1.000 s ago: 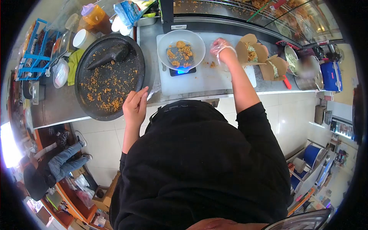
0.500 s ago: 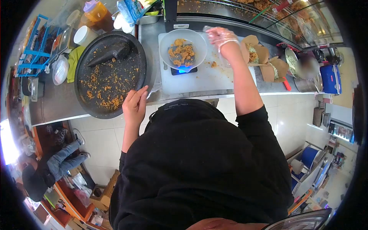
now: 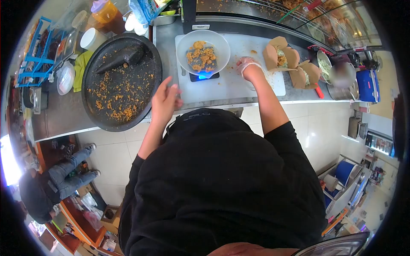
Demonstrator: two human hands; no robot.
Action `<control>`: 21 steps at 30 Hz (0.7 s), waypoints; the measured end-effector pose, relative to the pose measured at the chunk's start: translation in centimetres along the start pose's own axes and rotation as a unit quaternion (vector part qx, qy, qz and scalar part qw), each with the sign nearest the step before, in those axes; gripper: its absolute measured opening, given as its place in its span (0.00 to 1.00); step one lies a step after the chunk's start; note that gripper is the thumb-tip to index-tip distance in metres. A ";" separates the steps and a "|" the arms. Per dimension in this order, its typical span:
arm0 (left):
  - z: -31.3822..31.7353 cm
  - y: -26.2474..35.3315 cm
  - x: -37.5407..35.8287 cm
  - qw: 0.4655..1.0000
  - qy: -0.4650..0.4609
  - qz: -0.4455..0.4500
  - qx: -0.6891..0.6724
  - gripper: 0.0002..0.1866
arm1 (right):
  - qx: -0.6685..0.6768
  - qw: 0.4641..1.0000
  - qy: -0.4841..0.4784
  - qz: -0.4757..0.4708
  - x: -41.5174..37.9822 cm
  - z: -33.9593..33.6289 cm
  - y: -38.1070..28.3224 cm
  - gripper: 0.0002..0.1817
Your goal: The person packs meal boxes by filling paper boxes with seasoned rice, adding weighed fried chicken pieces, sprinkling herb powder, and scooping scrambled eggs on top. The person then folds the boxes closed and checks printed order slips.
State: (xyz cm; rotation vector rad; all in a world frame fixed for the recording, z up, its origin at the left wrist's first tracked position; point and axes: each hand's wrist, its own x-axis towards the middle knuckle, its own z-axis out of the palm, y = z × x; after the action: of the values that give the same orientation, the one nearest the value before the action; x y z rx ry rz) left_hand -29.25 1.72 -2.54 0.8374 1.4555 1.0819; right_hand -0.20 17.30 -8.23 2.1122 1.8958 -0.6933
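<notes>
My left hand (image 3: 165, 99), bare, hangs over the counter edge between the black stone plate (image 3: 89, 104) and the white board (image 3: 222, 96), fingers apart and empty. On the board, right of the bowl, my right hand (image 3: 248, 65) wears a clear plastic glove; its fingers are curled down near crumbs, and what they hold, if anything, is hidden. A translucent bowl (image 3: 181, 42) of fried crumbly pieces (image 3: 201, 56) rests on a scale (image 3: 205, 77) with a lit blue display. Two cardboard boxes (image 3: 270, 54) (image 3: 314, 72) with food stand at the board's right end.
A dark stone pestle (image 3: 117, 62) lies on the crumb-strewn plate. Bottles, a white tub (image 3: 90, 39) and a green cloth (image 3: 80, 70) are at left. A glass display case (image 3: 256, 10) runs along the back. A person (image 3: 36, 194) is at lower left.
My right hand has come down and toward me from the board's back edge. My left hand has moved right and up, off the plate's rim, and its fingers have spread.
</notes>
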 end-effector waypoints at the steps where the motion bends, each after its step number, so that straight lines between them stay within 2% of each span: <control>1: 0.8 -0.4 1.1 1.000 -0.001 -0.004 0.001 0.29 | 0.037 0.999 0.015 0.006 -0.8 -0.8 -0.4 0.14; 3: 2.4 -1.8 3.5 1.000 0.000 -0.013 -0.001 0.36 | 0.107 0.993 0.043 0.015 -2.6 -2.5 -1.0 0.15; 6: 4.3 -1.3 6.0 0.997 0.025 -0.066 0.007 0.39 | 0.160 0.981 0.108 -0.019 -3.8 -3.6 -1.0 0.15; 9: 4.4 -2.6 8.7 0.996 0.005 -0.090 -0.014 0.33 | 0.186 0.980 0.074 -0.003 -3.4 -2.7 -0.2 0.19; 12: 4.3 -2.9 9.7 0.997 -0.020 -0.072 -0.029 0.27 | 0.107 0.986 0.119 0.043 -5.7 -3.1 -1.0 0.14; 13: 4.6 -2.4 9.3 0.997 -0.016 -0.073 -0.029 0.26 | 0.179 0.967 0.180 -0.025 -5.2 -2.4 -0.3 0.15; 15: 5.1 -0.7 7.5 0.997 -0.008 -0.076 -0.027 0.24 | 0.316 0.888 0.293 -0.158 -4.2 -0.3 1.6 0.17; 18: 6.9 1.1 5.2 0.997 -0.020 -0.064 -0.039 0.25 | 0.324 0.865 0.239 -0.300 -6.2 -2.5 1.4 0.25; 21: 10.2 3.0 3.0 0.995 -0.071 0.008 -0.064 0.23 | 0.165 0.862 0.270 -0.395 -10.0 -6.2 0.6 0.36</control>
State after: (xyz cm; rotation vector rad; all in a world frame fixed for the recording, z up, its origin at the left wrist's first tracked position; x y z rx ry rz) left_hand -19.87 7.36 -0.72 0.8190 1.2493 1.0938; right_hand 1.04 11.30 1.87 1.7419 3.2429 -0.6219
